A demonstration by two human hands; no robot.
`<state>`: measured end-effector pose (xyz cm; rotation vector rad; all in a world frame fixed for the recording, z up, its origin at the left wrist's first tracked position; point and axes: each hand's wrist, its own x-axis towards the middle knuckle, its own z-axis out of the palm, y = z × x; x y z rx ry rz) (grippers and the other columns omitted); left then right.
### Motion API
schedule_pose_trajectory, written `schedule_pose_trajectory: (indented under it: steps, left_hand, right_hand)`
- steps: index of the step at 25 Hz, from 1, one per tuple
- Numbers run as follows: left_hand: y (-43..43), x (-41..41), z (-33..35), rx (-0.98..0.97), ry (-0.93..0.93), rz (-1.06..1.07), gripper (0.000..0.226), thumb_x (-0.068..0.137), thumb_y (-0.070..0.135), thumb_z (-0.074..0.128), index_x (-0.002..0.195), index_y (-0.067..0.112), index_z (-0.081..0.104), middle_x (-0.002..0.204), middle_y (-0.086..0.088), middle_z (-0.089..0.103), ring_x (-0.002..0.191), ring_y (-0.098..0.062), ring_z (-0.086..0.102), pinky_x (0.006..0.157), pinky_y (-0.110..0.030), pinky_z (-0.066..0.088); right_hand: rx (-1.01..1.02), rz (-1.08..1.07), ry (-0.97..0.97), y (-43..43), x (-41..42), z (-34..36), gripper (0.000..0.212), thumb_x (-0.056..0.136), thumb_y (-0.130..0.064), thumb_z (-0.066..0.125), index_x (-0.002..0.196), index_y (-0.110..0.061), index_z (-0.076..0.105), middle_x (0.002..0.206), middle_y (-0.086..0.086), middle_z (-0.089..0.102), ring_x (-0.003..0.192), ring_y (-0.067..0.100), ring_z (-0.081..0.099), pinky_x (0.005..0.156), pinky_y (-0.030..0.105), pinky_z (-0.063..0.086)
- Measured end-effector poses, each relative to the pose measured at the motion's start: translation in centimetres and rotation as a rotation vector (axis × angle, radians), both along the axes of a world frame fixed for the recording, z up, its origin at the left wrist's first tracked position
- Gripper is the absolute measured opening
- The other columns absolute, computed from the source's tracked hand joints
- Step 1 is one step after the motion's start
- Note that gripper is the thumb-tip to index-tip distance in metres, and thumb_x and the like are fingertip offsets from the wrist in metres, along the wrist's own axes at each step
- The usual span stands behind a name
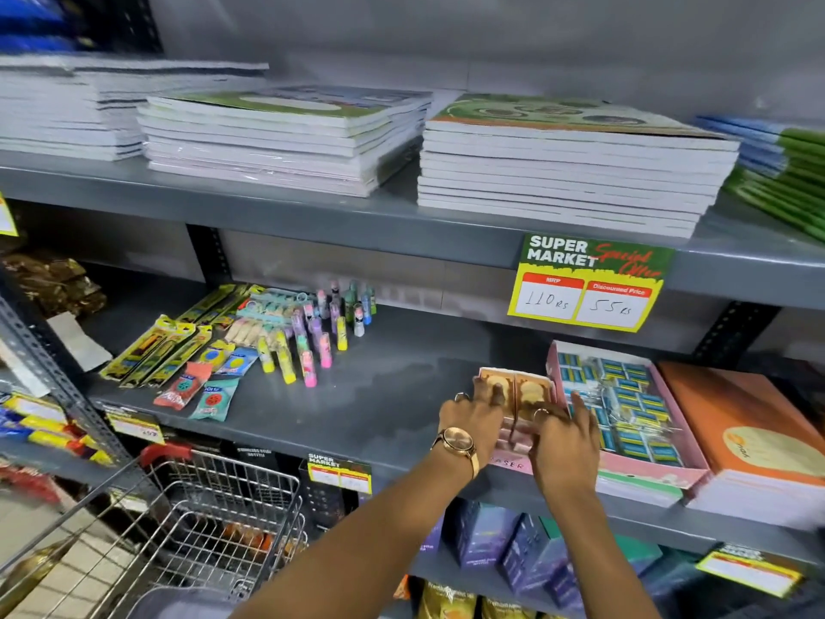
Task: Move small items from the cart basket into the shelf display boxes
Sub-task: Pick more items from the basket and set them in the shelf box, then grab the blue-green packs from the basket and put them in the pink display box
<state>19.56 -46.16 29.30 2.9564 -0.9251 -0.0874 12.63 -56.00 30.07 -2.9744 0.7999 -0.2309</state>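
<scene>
A small pink display box (518,462) marked "ERASER" sits at the front edge of the grey middle shelf (379,395). It holds tan, biscuit-shaped erasers (529,390). My left hand (473,417), with a watch on the wrist, presses its fingers on the erasers on the left side of the box. My right hand (564,444) rests its fingers on the erasers on the right side. Whether either hand grips an item is hidden by the fingers. The wire cart basket (214,511) stands below at the lower left.
To the right lie a larger pink box (625,408) of blue packets and an orange notebook stack (750,435). Loose highlighters and packets (285,337) lie on the shelf's left. Notebook stacks (567,167) fill the upper shelf, with a price sign (589,283) hanging from its edge.
</scene>
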Motion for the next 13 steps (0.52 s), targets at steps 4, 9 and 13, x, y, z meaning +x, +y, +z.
schedule_pose_trajectory:
  steps: [4,9,13]
  left_hand:
    - [4.0,-0.2,-0.2,-0.082,-0.028,0.061,0.092,0.080,0.036,0.066,0.150,0.020,0.009,0.160,-0.017,0.010,0.124,-0.041,0.045,0.088,-0.048,0.050]
    - [16.9,-0.9,-2.2,-0.189,-0.148,0.350,0.088,0.083,0.040,0.061,0.152,0.018,0.010,0.161,-0.015,0.010,0.146,-0.034,0.018,0.114,-0.056,0.026]
    - [28.8,-5.9,-7.6,-0.232,-0.041,0.740,0.078,0.085,0.035,0.055,0.151,0.018,0.015,0.160,-0.014,0.019,0.147,-0.030,0.018,0.117,-0.051,0.024]
  right_hand:
    - [0.042,0.085,-0.188,2.1,-0.7,0.6,0.038,0.078,-0.006,0.068,0.115,-0.013,0.070,0.138,0.010,0.059,0.148,0.029,0.021,0.121,0.043,0.025]
    - [0.173,0.598,-0.464,15.0,0.2,-0.5,0.030,0.078,-0.004,0.070,0.106,-0.013,0.075,0.117,0.002,0.073,0.138,0.032,0.042,0.112,0.044,0.038]
    - [0.428,0.908,-0.301,26.8,-0.1,-3.9,0.027,0.074,-0.005,0.072,0.099,-0.014,0.076,0.104,0.002,0.076,0.122,0.031,0.056,0.107,0.035,0.045]
